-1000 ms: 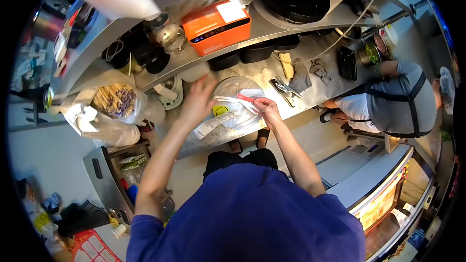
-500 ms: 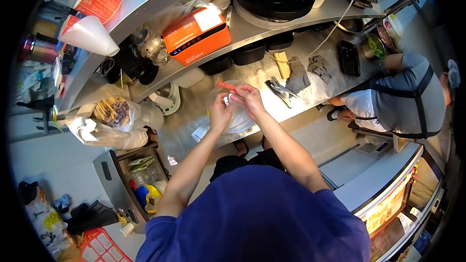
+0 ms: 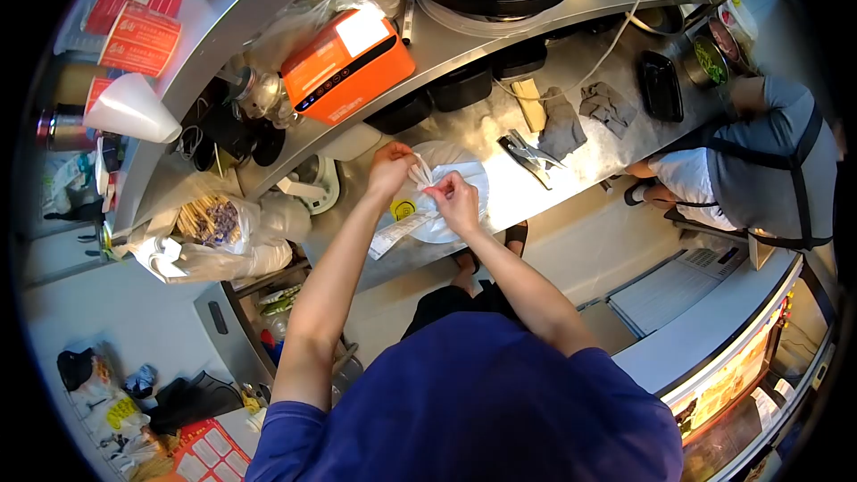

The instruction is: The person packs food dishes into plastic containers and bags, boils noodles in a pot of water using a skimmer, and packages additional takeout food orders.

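Note:
A translucent white plastic bag (image 3: 469, 177) with a yellow round print lies on the steel counter in front of me. My left hand (image 3: 390, 171) pinches one gathered end of the bag at its upper left. Close beside it, my right hand (image 3: 456, 203) has its fingertips closed on the bunched plastic at the middle. A white printed slip (image 3: 396, 234) lies against the bag's lower left. What is inside the bag cannot be made out. Just right of it rest metal tongs or a similar tool with dark handles (image 3: 527, 159).
Grey cloths (image 3: 561, 123) and a black tray (image 3: 661, 87) lie further along the counter (image 3: 616, 152). An orange machine (image 3: 348, 67) stands on the shelf above. At left are a bag of skewers (image 3: 210, 219) and a small scale (image 3: 314, 186). A co-worker (image 3: 759, 161) bends at the right.
My hands have moved apart, the left up and left, spreading the bag's gathered top. The orange strip by my fingers is no longer visible. The view has shifted slightly.

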Motion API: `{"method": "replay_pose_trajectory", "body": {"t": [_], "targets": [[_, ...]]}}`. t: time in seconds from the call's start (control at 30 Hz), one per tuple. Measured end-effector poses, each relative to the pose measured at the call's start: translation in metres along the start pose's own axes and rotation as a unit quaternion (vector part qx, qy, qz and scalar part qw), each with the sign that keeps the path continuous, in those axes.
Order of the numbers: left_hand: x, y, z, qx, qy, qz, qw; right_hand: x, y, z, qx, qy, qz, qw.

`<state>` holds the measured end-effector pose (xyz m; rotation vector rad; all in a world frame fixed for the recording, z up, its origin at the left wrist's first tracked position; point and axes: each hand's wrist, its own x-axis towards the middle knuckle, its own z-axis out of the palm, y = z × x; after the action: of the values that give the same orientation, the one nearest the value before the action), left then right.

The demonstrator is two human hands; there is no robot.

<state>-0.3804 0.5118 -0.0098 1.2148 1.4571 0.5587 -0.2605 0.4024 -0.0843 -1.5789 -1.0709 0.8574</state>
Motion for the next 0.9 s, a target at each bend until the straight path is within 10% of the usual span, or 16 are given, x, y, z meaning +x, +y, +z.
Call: {"method": "replay_pose_trajectory", "body": {"t": [0.6, 0.8, 0.9], "targets": [[-0.025, 0.015, -0.002, -0.098, -0.033, -0.106, 0.989, 0.000, -0.020, -0.009, 0.001, 0.015, -0.039, 0.999], [-0.075, 0.029, -0.005, 0.332, -0.158, 0.151, 0.918, 0.016, 0.006, 0.008, -0.088, -0.075, -0.170, 0.979], [-0.070, 0.000, -0.022, 0.046, 0.012, 0.150, 0.988, 0.018, 0.000, 0.004, -0.022, -0.113, -0.130, 0.985]]}}
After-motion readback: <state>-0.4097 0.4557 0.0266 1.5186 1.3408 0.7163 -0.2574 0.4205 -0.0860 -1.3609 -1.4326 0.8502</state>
